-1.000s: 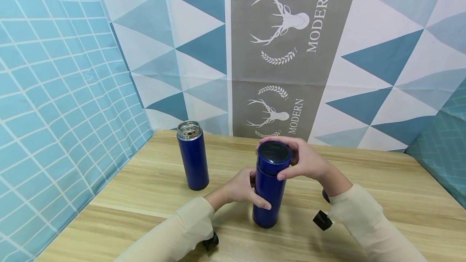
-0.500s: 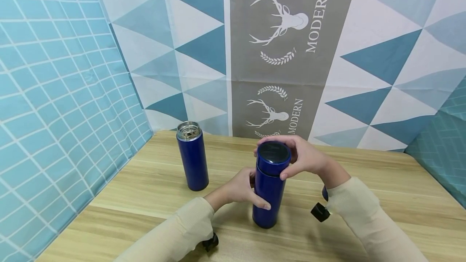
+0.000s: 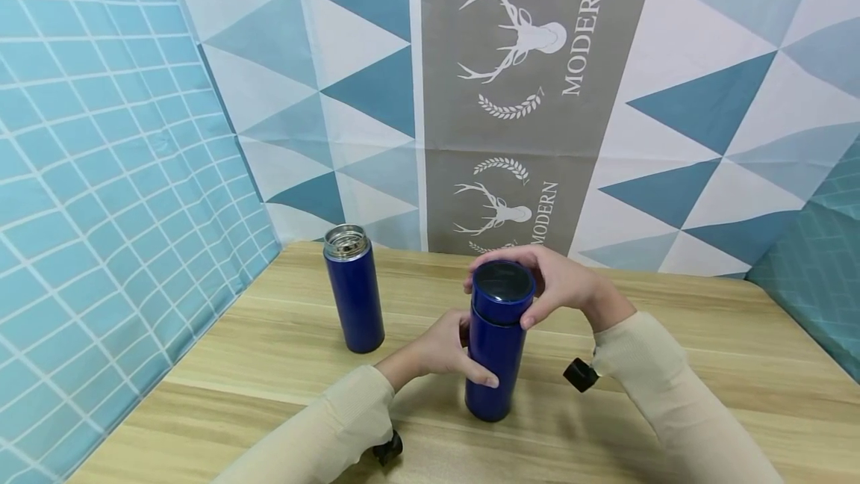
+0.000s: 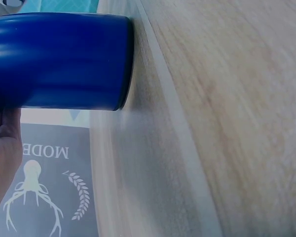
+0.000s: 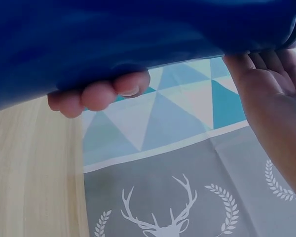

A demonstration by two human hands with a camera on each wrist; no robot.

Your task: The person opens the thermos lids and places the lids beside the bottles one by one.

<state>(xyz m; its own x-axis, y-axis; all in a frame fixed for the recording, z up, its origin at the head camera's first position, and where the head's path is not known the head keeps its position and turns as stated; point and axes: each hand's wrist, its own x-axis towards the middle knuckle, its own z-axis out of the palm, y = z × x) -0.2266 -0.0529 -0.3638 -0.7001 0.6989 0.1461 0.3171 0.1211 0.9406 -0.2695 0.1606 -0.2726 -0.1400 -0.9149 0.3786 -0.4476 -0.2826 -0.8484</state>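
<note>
A blue thermos bottle [image 3: 493,368] stands upright on the table, its dark-topped lid [image 3: 504,291] in place. My left hand [image 3: 446,349] grips the bottle's body from the left, thumb across the front. Around the lid curl the fingers and thumb of my right hand [image 3: 561,286]. In the left wrist view the bottle's lower part [image 4: 64,61] lies across the upper left, with part of my left hand [image 4: 5,148] below it. The right wrist view has my left fingertips [image 5: 98,96] round the body and my right hand [image 5: 274,94] near the lid end.
A second blue thermos [image 3: 356,293] stands lidless at the left, its steel mouth [image 3: 346,243] showing. Black wrist devices hang under the left sleeve [image 3: 387,448] and right sleeve [image 3: 581,375]. Patterned cloth [image 3: 510,110] hangs behind the wooden table [image 3: 705,364].
My right hand has turned slightly on the lid, its wrist and sleeve shifting left. The sleeve now covers a small blue object glimpsed behind it earlier. The left hand holds steady.
</note>
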